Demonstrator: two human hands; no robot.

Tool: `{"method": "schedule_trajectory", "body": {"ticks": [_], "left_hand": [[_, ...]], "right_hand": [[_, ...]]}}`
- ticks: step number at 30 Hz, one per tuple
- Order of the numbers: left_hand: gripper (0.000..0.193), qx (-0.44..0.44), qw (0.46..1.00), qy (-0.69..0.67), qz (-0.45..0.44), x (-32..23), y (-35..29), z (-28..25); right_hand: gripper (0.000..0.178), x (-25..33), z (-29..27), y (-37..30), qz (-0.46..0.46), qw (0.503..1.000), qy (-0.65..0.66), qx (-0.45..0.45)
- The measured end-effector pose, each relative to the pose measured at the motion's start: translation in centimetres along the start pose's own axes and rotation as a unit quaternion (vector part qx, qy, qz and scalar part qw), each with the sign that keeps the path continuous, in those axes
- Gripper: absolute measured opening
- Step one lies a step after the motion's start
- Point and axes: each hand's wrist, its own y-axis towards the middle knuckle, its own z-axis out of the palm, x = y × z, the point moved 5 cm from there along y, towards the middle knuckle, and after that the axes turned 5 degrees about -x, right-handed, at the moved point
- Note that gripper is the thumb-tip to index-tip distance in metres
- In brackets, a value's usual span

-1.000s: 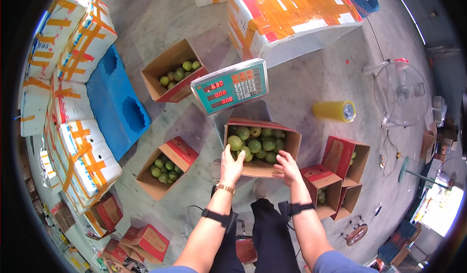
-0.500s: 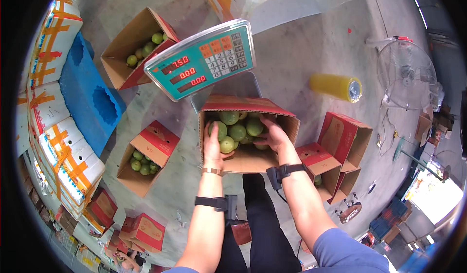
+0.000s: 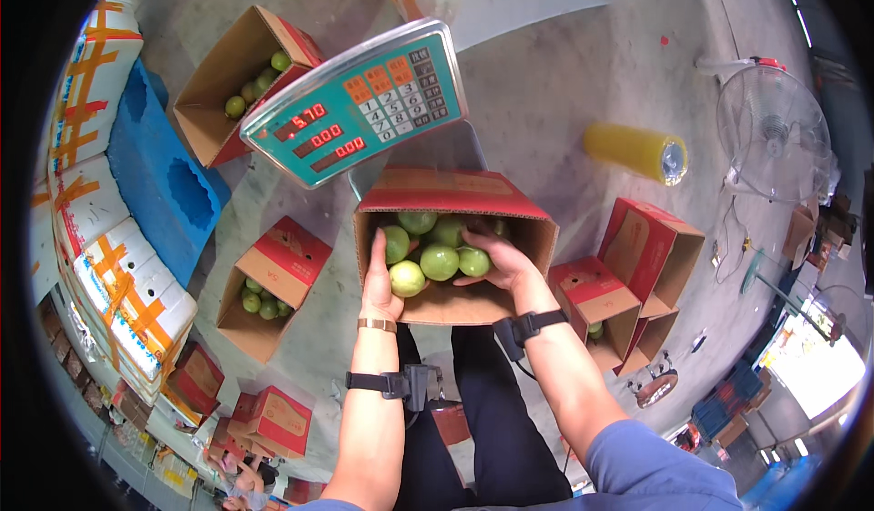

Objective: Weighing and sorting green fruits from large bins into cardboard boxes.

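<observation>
Both my hands are inside an open red cardboard box (image 3: 455, 308) lying on its side, cupping a heap of round green fruit (image 3: 439, 261) between them. My left hand (image 3: 381, 277) curls along the heap's left side, thumb up, against a paler fruit at the front. On the other side my right hand (image 3: 503, 263) wraps its fingers round the fruit, some fingertips hidden among them. Behind the box a scale (image 3: 355, 101) shows its teal panel with lit red digits. The box rests at the scale's platform (image 3: 469, 147).
Open boxes of green fruit stand at far left (image 3: 218, 83), left (image 3: 282, 260) and right (image 3: 596, 297). White foam boxes (image 3: 114, 238) and a blue foam block (image 3: 164, 169) line the left. A yellow roll (image 3: 637, 153) and a fan (image 3: 774, 124) are at right.
My hands have drawn the fruit toward the box's near opening, and the heap sits further forward. The scale's top reading has changed. The view has shifted slightly.
</observation>
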Motion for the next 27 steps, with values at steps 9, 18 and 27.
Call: {"method": "schedule_trajectory", "body": {"ticks": [9,18,27], "left_hand": [[0.073,0.042,0.939,0.245,0.236,-4.8,-2.5,3.5],[0.085,0.233,0.948,0.200,0.088,-3.5,-3.3,5.4],[0.090,0.171,0.980,-0.034,0.094,-6.6,-19.2,-9.6]], "right_hand": [[0.057,0.2,1.7,-1.4,-0.055,0.972,0.207,0.098],[0.048,0.1,1.9,-1.8,-0.060,0.992,0.098,-0.055],[0.073,-9.2,18.2,-9.2,-0.167,0.985,0.025,0.039]]}}
